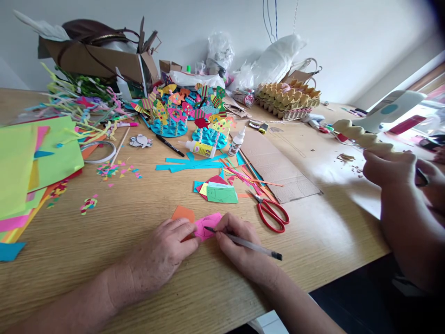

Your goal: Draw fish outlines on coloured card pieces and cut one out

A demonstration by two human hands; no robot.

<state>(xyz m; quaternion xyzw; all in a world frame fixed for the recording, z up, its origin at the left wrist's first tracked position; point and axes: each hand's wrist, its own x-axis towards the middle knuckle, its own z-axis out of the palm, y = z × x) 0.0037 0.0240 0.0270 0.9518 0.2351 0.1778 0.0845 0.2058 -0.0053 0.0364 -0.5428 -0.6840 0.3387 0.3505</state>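
Observation:
A small piece of pink paper (205, 226) lies on the table, with the pen-drawn outline of a fish on it. My left hand (170, 241) holds its left edge down, fingers bent and close together. Between the closed fingers of my right hand (239, 241) is a pen (253, 246), its dark tip touching the paper. A piece of orange paper (183, 214) sits just behind, partly covered by my left hand. Farther off is a small stack of cut paper with a green piece (222, 194) on top. Red-handled scissors (273, 214) rest to the right, blades partly open.
At right, another person's hands (392, 167) hold a strip of egg carton (363, 134). Glue bottles (236, 143), a black marker (170, 145) and paper fish on blue bases (168, 129) stand behind. Cardboard (278, 167) lies right; colored sheets (59, 139) and tape (99, 152) lie left.

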